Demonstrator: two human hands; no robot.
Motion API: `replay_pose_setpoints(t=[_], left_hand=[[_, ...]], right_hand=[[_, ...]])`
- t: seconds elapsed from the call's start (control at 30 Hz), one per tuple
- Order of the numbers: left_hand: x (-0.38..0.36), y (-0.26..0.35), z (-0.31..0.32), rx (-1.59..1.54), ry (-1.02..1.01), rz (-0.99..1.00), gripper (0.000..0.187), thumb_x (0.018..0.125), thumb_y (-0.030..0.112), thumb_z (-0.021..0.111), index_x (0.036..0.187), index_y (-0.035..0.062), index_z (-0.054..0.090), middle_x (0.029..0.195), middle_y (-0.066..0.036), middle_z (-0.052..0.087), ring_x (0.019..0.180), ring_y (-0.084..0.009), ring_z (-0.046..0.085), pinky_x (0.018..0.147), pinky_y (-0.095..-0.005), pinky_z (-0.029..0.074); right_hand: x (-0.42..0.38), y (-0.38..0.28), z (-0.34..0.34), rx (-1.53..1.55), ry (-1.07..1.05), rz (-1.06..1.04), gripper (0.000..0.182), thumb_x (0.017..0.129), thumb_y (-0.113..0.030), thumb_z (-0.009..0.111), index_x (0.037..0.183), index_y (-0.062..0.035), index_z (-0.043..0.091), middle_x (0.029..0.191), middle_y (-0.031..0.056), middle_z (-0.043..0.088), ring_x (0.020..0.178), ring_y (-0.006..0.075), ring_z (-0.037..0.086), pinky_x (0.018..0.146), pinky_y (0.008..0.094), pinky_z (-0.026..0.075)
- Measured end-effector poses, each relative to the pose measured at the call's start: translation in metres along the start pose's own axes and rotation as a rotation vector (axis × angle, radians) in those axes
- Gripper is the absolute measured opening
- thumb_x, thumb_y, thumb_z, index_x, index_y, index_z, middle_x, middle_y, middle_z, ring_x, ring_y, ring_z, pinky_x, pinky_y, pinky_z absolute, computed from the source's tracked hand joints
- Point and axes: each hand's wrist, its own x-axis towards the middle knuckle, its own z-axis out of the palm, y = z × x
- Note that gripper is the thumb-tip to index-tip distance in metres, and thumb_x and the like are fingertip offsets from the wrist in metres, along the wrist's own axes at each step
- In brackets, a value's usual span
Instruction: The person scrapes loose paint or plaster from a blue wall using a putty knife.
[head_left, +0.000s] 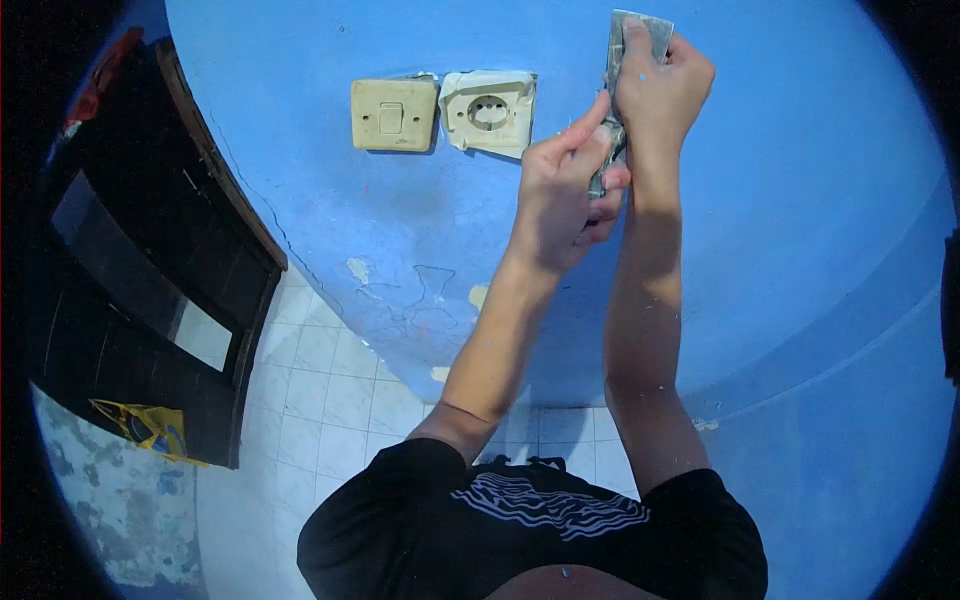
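Both my hands are raised in front of a blue wall. My right hand grips a flat grey metal scraper, its thumb lying on the blade. Just below and to the left, my left hand is closed round a dark, speckled piece that looks like the scraper's lower part; where the two join is partly hidden by the fingers. Left of my hands, a cream light switch and a wall socket with torn tape around it are mounted on the wall.
Peeled patches and cracks mark the wall below the switch. A dark wooden door stands at the left, with a yellow bag near its lower end. White floor tiles show beneath my arms.
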Motion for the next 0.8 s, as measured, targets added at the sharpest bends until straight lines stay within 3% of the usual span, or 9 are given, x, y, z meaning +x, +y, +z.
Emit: replay_pose_setpoints(t=[0.03,0.1,0.23,0.3,0.33,0.4,0.43,0.5,0.8], left_hand=[[0.003,0.0,0.001,0.0,-0.001,0.004,0.051,0.102,0.019,0.047,0.15,0.0084,0.035,0.07,-0.002,0.049,0.045,-0.0027,0.035,0.033,-0.0172,0.025],[-0.001,-0.006,0.004,-0.032,-0.01,0.031,0.053,0.102,0.018,0.046,0.152,0.0092,0.032,0.072,-0.002,0.049,0.046,-0.0031,0.035,0.034,-0.0167,0.026],[-0.011,-0.015,0.008,-0.054,-0.016,0.08,0.053,0.102,0.019,0.046,0.152,0.0097,0.031,0.073,-0.002,0.05,0.046,-0.0035,0.035,0.035,-0.0167,0.026],[-0.023,-0.028,0.002,-0.047,0.076,-0.003,0.052,0.102,0.019,0.047,0.152,0.0105,0.033,0.073,-0.003,0.05,0.045,-0.0039,0.036,0.035,-0.0177,0.027],[-0.03,-0.034,-0.002,-0.045,0.071,-0.004,0.052,0.102,0.019,0.047,0.152,0.0105,0.033,0.073,-0.003,0.05,0.045,-0.0039,0.036,0.035,-0.0177,0.027],[-0.045,-0.046,-0.01,-0.006,0.178,-0.091,0.05,0.102,0.019,0.048,0.15,0.0109,0.037,0.073,-0.003,0.052,0.045,-0.005,0.038,0.034,-0.0186,0.027],[-0.051,-0.051,-0.014,-0.006,0.179,-0.094,0.05,0.102,0.019,0.048,0.15,0.0109,0.037,0.073,-0.003,0.052,0.045,-0.005,0.038,0.034,-0.0186,0.027],[-0.064,-0.061,-0.023,0.039,0.242,-0.123,0.047,0.102,0.018,0.048,0.148,0.0122,0.041,0.074,-0.003,0.054,0.045,-0.0076,0.041,0.035,-0.0215,0.03],[-0.088,-0.106,-0.044,0.264,0.174,0.091,0.048,0.102,0.014,0.048,0.149,0.0124,0.041,0.078,-0.003,0.057,0.048,-0.0088,0.044,0.039,-0.0233,0.036]], right_hand=[[0.005,-0.001,0.001,0.002,-0.001,-0.003,0.03,0.09,-0.019,0.066,0.07,0.0027,0.064,0.056,-0.0011,0.055,0.053,0.006,0.042,0.048,0.0292,0.036],[0.007,0.001,-0.004,-0.125,-0.049,0.039,0.029,0.085,-0.026,0.068,0.071,-0.0009,0.071,0.066,0.0124,0.071,0.054,0.0279,0.065,0.056,0.0445,0.048],[-0.003,0.004,-0.011,0.001,-0.042,0.111,0.029,0.088,-0.017,0.064,0.065,-0.0009,0.064,0.049,0.012,0.058,0.044,0.0295,0.058,0.053,0.0372,0.047],[-0.021,0.022,-0.021,-0.094,-0.07,-0.039,0.03,0.091,-0.019,0.065,0.071,0.0029,0.065,0.056,-0.0008,0.056,0.053,0.0067,0.042,0.048,0.0307,0.036],[-0.031,0.031,-0.024,-0.094,-0.065,-0.04,0.03,0.091,-0.019,0.065,0.071,0.0029,0.065,0.056,-0.0008,0.056,0.053,0.0067,0.042,0.048,0.0307,0.036],[-0.056,0.044,-0.031,-0.075,-0.048,0.121,0.035,0.085,-0.026,0.067,0.065,0.0026,0.061,0.054,0.0142,0.055,0.049,0.0227,0.05,0.054,0.0406,0.042],[-0.066,0.054,-0.035,-0.077,-0.047,0.124,0.035,0.085,-0.026,0.067,0.065,0.0026,0.061,0.054,0.0142,0.055,0.049,0.0227,0.05,0.054,0.0406,0.042],[-0.088,0.068,-0.044,-0.181,-0.075,0.112,0.029,0.092,-0.02,0.066,0.074,0.0029,0.066,0.059,-0.0013,0.057,0.055,0.0054,0.044,0.05,0.0284,0.036],[-0.121,0.089,-0.053,0.376,-0.139,0.408,0.027,0.099,-0.02,0.06,0.086,0.0025,0.067,0.076,0.0001,0.064,0.063,0.0038,0.05,0.053,0.0232,0.038]])
